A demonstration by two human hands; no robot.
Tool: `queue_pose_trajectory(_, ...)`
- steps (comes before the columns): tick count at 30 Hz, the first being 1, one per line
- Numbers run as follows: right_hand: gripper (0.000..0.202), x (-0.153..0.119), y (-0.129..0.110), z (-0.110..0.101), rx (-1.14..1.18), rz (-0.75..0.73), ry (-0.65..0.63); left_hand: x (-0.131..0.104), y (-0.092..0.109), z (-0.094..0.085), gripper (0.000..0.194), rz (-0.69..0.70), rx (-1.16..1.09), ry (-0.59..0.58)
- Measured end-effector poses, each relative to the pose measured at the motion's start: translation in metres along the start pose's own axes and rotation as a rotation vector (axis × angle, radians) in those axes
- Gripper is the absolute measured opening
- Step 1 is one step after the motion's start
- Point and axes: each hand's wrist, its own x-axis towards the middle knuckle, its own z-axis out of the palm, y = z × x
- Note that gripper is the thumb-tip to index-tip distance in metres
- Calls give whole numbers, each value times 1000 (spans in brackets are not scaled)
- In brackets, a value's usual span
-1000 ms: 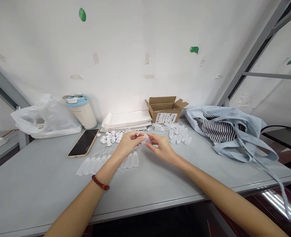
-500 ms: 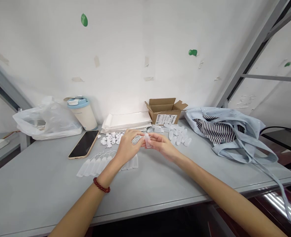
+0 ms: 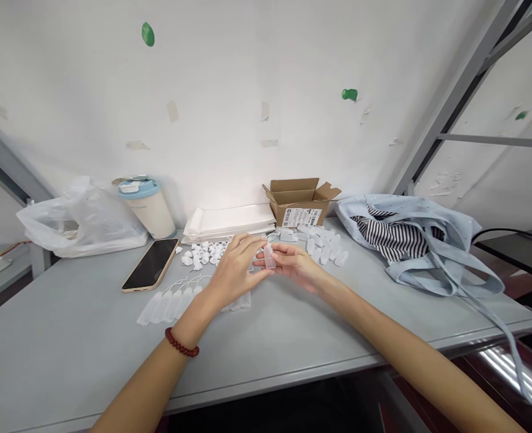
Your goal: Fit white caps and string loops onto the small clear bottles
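My right hand [image 3: 295, 264] pinches a small translucent plastic sleeve [image 3: 269, 258], held upright above the table. Close beside it, my left hand [image 3: 236, 267] has its thumb and fingers spread apart, the fingertips near the top of the sleeve; whether they touch it I cannot tell. Under and left of that hand lies a row of similar sleeves with white loops [image 3: 169, 305], partly hidden by my wrist. Small white plastic pieces [image 3: 203, 254] are heaped behind the left hand. More loose translucent sleeves [image 3: 322, 243] lie in a pile beyond the right hand.
Along the wall stand a plastic bag [image 3: 83, 219], a blue-lidded cup [image 3: 148, 207], a stack of white sheets or envelopes [image 3: 230, 221] and an open cardboard box [image 3: 300, 207]. A phone [image 3: 151, 264] lies at left. On the right is a light-blue cloth bag [image 3: 419, 231] with trailing straps.
My left thumb and fingers have come apart from their pinch at the sleeve. The right hand keeps holding the sleeve in nearly the same place. The whole view has shifted slightly.
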Motion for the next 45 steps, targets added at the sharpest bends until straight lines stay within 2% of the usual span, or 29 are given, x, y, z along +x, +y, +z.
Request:
queue_pose_trajectory(8,27,-1,1,0,-21,8,-9,0,-1,0,34,11,-17,4)
queue_pose_trajectory(13,20,0,0,-3,-145,100,-10,1,2,-11,32,-86,-57,-143)
queue_pose_trajectory(16,13,3,0,-9,-304,108,146,-2,2,-18,35,-140,-63,-270)
queue_pose_trajectory(19,17,7,-2,-17,-413,48,346,-8,2,-22,36,-199,-54,-388)
queue_pose_trajectory(24,22,9,-8,-26,-458,-23,455,-14,2,-20,38,-256,-41,-520)
queue_pose_trajectory(31,22,8,-9,-23,-480,-34,459,-13,6,-21,37,-262,-16,-610)
queue_pose_trajectory(45,20,7,-10,-21,-497,-35,468,-12,9,-26,35,-295,0,-686)
